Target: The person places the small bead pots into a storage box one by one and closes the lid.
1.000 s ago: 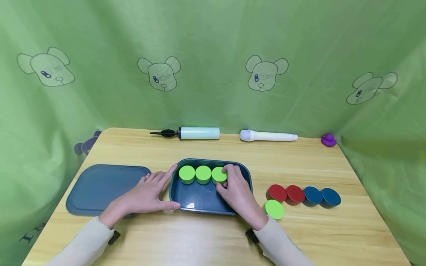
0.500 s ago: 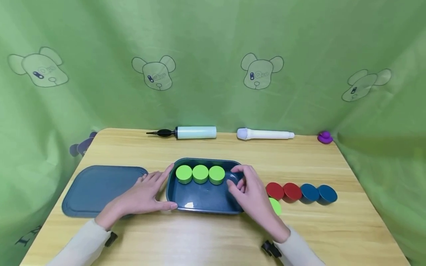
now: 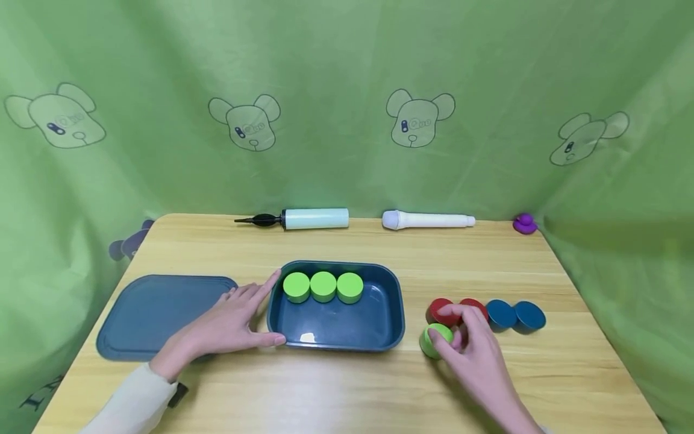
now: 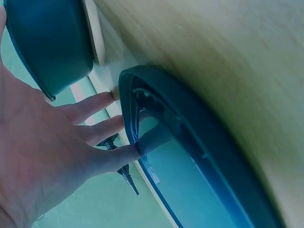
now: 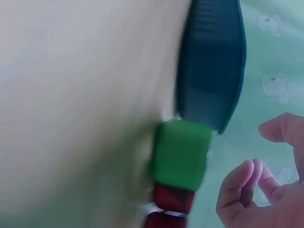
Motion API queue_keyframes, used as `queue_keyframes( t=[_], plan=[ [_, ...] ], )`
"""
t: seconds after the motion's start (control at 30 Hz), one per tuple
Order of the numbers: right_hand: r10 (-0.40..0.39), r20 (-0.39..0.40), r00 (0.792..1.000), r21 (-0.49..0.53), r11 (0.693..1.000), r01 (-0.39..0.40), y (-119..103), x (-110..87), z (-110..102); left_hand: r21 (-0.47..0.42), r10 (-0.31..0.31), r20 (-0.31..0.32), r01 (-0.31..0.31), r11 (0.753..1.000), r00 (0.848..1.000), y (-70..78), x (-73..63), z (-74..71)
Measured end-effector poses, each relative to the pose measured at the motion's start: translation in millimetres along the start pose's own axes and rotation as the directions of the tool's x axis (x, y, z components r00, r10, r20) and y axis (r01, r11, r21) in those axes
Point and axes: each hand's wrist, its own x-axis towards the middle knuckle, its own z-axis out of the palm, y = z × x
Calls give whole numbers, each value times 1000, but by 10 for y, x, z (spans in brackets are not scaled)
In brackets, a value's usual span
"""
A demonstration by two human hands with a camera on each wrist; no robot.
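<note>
A dark blue rectangular box (image 3: 336,328) lies in mid-table in the head view, with three bright green cylinders (image 3: 323,287) in a row along its far wall. My left hand (image 3: 230,322) spans its left end, thumb and index finger spread straight at the rim; the left wrist view shows the other fingers over the edge of a blue lid (image 4: 199,190). My right hand (image 3: 477,352) hovers around another green cylinder (image 3: 434,341). In the right wrist view, thumb and fingers are parted, and a gap shows between them and that cylinder (image 5: 183,154).
Two red cylinders (image 3: 441,310) and two blue cylinders (image 3: 528,316) form a row behind and beside the right hand. Along the table's back edge lie a hand pump (image 3: 316,218), a white toy microphone (image 3: 434,220) and a purple duck (image 3: 525,223). A green curtain (image 3: 325,175) hangs behind.
My right hand has let go of the third green cylinder in the box and moved right to the green cylinder outside it. My left hand stays at the box's left end.
</note>
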Motion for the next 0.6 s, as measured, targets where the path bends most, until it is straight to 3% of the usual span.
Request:
queue_keyframes(
  t=[0.13, 0.27, 0.4, 0.6],
  plan=[
    [114, 50, 992, -1, 994, -114, 146, -88, -45, 4, -4, -11, 4, 1000, 1000, -7, -26, 25],
    [215, 119, 969, 46, 974, -222, 239, -136, -71, 6, 6, -14, -6, 1000, 1000, -7, -27, 40],
    [265, 165, 950, 105, 953, -285, 309, -168, -72, 8, 17, -10, -17, 1000, 1000, 8, 10, 35],
    [276, 192, 942, 124, 945, -302, 363, -184, -1, 11, 9, -6, -9, 1000, 1000, 5, 10, 29]
  ],
)
